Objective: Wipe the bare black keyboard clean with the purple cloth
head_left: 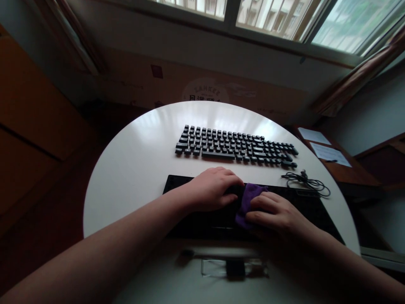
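A purple cloth (248,207) is gripped under the curled fingers of the right hand (278,211) and pressed on the black keyboard base (205,221). The base is also touched by the left hand (217,188), loosely curled, just left of the cloth. Beyond both hands, loose keycaps (236,145) are laid out in rows.

Daylight through sliding window (272,19) (barred outside), orange cabinet (34,126) left.
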The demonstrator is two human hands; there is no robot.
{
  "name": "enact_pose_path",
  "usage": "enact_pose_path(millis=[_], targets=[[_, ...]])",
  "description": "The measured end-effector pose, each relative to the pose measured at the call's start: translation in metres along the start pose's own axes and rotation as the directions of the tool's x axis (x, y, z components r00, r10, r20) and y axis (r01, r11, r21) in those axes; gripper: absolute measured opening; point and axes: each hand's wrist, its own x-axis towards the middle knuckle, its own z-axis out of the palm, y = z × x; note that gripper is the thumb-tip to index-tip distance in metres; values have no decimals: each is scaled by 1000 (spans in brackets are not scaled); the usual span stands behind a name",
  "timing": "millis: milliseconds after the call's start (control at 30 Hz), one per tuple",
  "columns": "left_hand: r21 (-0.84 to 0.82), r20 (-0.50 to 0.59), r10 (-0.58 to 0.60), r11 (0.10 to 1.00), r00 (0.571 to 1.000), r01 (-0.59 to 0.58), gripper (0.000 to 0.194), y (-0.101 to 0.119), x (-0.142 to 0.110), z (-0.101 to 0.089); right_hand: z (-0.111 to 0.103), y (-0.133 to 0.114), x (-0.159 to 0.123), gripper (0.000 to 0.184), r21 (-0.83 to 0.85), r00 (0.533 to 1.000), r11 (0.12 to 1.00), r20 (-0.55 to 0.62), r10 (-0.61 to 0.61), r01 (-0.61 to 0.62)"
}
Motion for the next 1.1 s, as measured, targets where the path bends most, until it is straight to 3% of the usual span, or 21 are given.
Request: enact_pose_path(millis=[467,733,800,1000,1100], targets=[[-14,12,-18,1000,1000,18,34,1,2,-1,-4,4,4,12,86,996,995,71,-61,55],[8,14,-1,1000,1000,1,34,1,2,1,4,-1,-2,16,119,996,991,-55,65,-58],[4,10,2,1000,1000,-2,35,0,2,1,3,-1,-2,16,126,997,990,-39,71,-65],[-10,16,-11,1000,1000,11,33,1,2,-1,-3,4,5,15,164,996,985,62,-59,48],[0,29,-11,1000,1000,11,34,1,2,-2,-8,4,6,15,210,997,977,63,-40,25]])
